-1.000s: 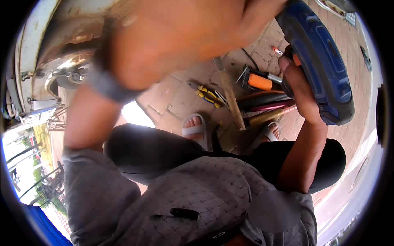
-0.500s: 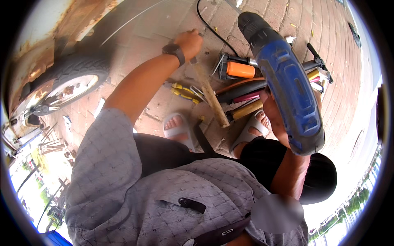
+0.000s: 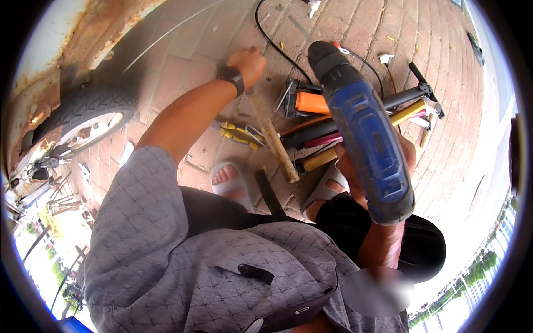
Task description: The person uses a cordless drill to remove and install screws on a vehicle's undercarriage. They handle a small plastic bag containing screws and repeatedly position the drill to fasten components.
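Note:
My right hand grips a cordless drill, blue with a black chuck and base. Its chuck points up and away, and its body hides most of my fingers. My left hand, with a dark watch at the wrist, is closed low over the brick paving; what its fingers hold, if anything, is hidden. Just below that wrist a wooden handle slants toward my feet. Yellow-and-black pliers lie beside the handle. An orange-and-black foot pump is between the handle and the drill.
Beyond the drill lie a yellow-handled tool and a black T-shaped handle. A black cable curves over the paving. At left stand a tyred wheel and rusty bodywork. My sandalled feet are close in.
The view has shifted slightly, so the ground things sit lower and further left. The drill has come a little down and left in my right hand. My left hand stays closed.

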Demonstrator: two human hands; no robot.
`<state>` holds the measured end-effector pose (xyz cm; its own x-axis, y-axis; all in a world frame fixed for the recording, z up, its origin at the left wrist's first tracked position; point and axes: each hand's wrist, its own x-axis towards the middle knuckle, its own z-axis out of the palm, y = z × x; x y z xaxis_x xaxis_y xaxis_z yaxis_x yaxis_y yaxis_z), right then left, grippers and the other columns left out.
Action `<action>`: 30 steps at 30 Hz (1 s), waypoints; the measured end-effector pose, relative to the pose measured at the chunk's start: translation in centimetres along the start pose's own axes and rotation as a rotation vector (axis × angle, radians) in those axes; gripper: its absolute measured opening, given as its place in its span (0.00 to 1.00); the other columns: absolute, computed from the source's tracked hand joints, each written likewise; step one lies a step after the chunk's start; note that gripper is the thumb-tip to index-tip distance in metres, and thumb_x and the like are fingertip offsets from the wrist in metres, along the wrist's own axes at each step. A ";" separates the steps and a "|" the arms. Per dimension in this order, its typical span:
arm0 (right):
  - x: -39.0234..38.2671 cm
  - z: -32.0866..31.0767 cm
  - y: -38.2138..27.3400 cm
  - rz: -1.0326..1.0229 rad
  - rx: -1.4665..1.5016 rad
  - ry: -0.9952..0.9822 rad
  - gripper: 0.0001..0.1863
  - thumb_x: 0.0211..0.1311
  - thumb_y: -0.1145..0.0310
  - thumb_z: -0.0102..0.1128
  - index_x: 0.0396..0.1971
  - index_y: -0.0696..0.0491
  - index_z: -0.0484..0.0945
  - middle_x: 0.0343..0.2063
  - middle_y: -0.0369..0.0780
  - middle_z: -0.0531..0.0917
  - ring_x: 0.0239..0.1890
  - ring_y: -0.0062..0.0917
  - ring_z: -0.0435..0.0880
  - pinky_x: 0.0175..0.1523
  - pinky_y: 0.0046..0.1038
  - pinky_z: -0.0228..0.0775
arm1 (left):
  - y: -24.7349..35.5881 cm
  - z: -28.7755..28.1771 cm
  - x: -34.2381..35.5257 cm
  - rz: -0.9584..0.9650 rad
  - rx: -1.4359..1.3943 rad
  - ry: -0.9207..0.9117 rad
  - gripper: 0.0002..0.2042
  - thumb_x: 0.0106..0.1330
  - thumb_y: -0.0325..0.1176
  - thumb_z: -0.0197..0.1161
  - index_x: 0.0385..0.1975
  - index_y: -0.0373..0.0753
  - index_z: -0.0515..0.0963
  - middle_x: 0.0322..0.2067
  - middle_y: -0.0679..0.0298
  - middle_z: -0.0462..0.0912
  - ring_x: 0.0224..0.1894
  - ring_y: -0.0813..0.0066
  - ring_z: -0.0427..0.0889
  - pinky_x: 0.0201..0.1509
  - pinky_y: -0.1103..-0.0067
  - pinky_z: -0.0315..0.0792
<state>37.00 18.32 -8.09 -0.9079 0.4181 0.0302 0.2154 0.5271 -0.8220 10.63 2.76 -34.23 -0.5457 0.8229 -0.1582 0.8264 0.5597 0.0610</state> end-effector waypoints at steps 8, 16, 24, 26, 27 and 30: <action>-0.2 0.0 -0.3 0.073 0.047 -0.101 0.27 0.50 0.66 0.76 0.49 0.63 0.81 0.31 0.36 0.86 0.31 0.18 0.83 0.39 0.22 0.77 | 0.2 0.6 0.6 -0.084 -0.039 -0.086 0.14 0.70 0.37 0.56 0.37 0.34 0.85 0.43 0.47 0.86 0.43 0.48 0.88 0.47 0.58 0.81; -1.2 -0.7 0.1 0.234 0.214 -0.179 0.40 0.43 0.61 0.85 0.56 0.64 0.78 0.34 0.36 0.87 0.34 0.15 0.84 0.37 0.20 0.77 | 0.2 0.8 0.6 -0.062 -0.103 -0.071 0.16 0.69 0.41 0.57 0.36 0.36 0.87 0.42 0.45 0.87 0.43 0.45 0.88 0.48 0.58 0.81; -1.0 -0.5 -0.1 -0.008 0.120 -0.139 0.32 0.46 0.68 0.81 0.52 0.64 0.80 0.35 0.36 0.86 0.32 0.16 0.83 0.37 0.20 0.77 | 1.4 -1.9 0.3 -0.101 -0.253 0.102 0.08 0.59 0.30 0.67 0.35 0.35 0.86 0.36 0.46 0.88 0.41 0.47 0.88 0.45 0.58 0.82; -0.7 -0.2 -0.6 -0.071 0.135 -0.097 0.27 0.49 0.70 0.78 0.50 0.64 0.80 0.34 0.37 0.85 0.31 0.17 0.83 0.37 0.22 0.77 | 1.5 -4.7 0.5 -0.077 -0.500 0.210 0.09 0.59 0.32 0.68 0.36 0.35 0.85 0.35 0.46 0.88 0.39 0.47 0.87 0.45 0.58 0.81; -0.6 0.0 -1.0 -0.102 0.126 -0.082 0.25 0.50 0.72 0.76 0.49 0.64 0.80 0.33 0.37 0.85 0.30 0.18 0.83 0.37 0.22 0.77 | 1.2 -6.6 0.5 -0.065 -0.621 0.257 0.10 0.60 0.34 0.68 0.36 0.34 0.84 0.34 0.46 0.87 0.38 0.47 0.87 0.44 0.57 0.80; -0.4 0.4 -2.4 -0.124 0.181 -0.054 0.23 0.49 0.73 0.74 0.47 0.62 0.81 0.34 0.40 0.86 0.34 0.25 0.86 0.42 0.27 0.77 | 0.3 -13.5 0.1 -0.151 -0.918 0.187 0.09 0.70 0.32 0.64 0.39 0.32 0.80 0.32 0.60 0.84 0.31 0.71 0.83 0.36 0.72 0.78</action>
<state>36.74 16.63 -6.36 -0.9423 0.3160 0.1107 0.0375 0.4282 -0.9029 9.00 4.34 -20.92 -0.7172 0.6931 -0.0725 0.3564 0.4542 0.8165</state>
